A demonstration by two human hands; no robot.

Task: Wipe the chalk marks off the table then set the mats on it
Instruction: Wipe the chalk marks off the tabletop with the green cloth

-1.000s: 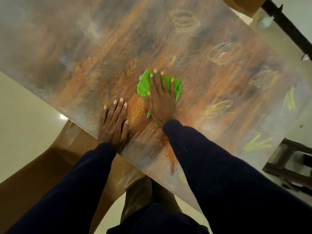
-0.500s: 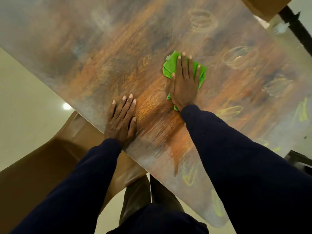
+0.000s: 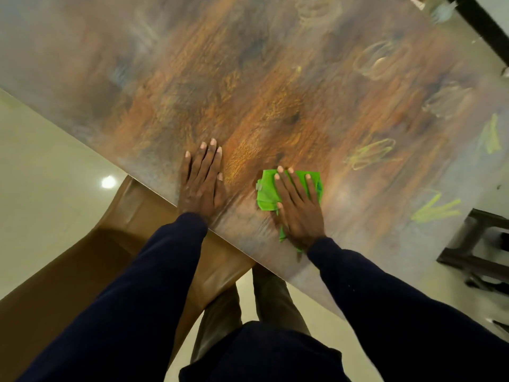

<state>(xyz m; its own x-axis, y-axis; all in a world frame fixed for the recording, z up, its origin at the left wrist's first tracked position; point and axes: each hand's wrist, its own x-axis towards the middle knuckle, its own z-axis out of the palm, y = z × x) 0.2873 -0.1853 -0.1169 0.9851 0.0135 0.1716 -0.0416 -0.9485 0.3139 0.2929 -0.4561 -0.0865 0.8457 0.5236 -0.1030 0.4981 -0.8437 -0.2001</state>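
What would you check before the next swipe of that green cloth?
1. The green cloth lies flat under the right hand: ok.
2. The left hand is braced flat on the table: ok.
3. All chalk gone: not ok; a yellow scribble, yellow strokes and white loops show to the right.
4. Underside of the cloth clean enough: cannot tell.
5. Supply of mats nearby: cannot tell, none in view.

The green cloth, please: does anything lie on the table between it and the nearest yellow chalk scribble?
Nothing visible does. Only bare tabletop separates the cloth under the right hand from the yellow scribble up and to its right.
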